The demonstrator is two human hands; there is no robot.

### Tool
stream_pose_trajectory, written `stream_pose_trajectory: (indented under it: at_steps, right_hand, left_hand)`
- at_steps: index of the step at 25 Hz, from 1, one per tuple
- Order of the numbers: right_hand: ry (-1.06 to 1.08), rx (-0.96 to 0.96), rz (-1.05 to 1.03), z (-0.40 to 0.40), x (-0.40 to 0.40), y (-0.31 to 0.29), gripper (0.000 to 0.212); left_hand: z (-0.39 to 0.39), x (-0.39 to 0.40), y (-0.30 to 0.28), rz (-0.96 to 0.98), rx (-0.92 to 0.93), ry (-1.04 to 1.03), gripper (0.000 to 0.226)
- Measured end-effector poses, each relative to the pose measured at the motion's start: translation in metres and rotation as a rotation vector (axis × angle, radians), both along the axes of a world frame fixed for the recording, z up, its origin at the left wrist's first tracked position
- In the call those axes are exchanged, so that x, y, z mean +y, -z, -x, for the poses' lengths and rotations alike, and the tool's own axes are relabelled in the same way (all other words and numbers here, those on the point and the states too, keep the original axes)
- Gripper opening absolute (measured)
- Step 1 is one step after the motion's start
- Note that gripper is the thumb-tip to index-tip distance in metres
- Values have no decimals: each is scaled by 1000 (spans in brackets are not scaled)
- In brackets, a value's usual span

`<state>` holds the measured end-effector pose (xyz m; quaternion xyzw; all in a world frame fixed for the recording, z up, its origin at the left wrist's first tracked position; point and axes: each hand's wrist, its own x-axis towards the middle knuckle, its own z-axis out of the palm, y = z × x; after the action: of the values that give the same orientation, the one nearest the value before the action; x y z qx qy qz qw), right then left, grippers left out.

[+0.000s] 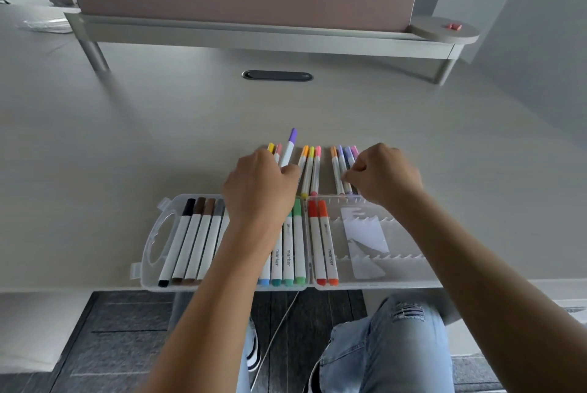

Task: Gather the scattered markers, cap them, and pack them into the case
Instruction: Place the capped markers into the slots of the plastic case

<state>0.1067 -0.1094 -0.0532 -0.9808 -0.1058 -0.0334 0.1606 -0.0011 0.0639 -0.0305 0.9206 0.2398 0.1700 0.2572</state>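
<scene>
Left hand point(260, 189) grips the purple marker point(289, 148) at frame centre; right hand point(382, 175) pinches a loose marker beside it. Seat each fully into case point(397, 278) slots.

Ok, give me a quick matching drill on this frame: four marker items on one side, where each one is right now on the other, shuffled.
Things:
1. purple-capped marker
2. black marker
3. red and orange markers
4. purple and pink markers

Places:
A. right half of the open case, at its left edge
B. on the desk, under the right hand
C. gripped in the left hand, cap pointing away
D. leftmost slot in the left half of the case

Pairs: 1-C, 2-D, 3-A, 4-B
</scene>
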Motion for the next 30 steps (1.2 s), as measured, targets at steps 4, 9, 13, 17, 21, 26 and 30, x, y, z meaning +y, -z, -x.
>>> stream_pose_trajectory:
  at_steps: [4,9,13,17,21,26,30]
  right_hand:
    - [28,-34,211,3,20,-16,28]
    - [45,-15,161,9,27,-22,35]
    - [104,131,-316,25,13,-36,34]
    - [102,235,-452,70,-16,-40,34]
    - [74,283,-484,107,-47,-35,32]
    - [35,218,-517,117,-67,-31,35]
    - [4,219,-523,114,-75,-25,35]
  left_hand:
    - [34,-9,1,104,-96,55,14]
    - [64,-15,7,177,-219,82,20]
    - [82,-19,11,210,-231,103,14]
    - [95,-31,9,285,-176,132,9]
    - [96,-51,6,293,-70,173,9]
    - [83,-72,11,177,44,222,17]
    - [76,-81,17,69,104,256,34]
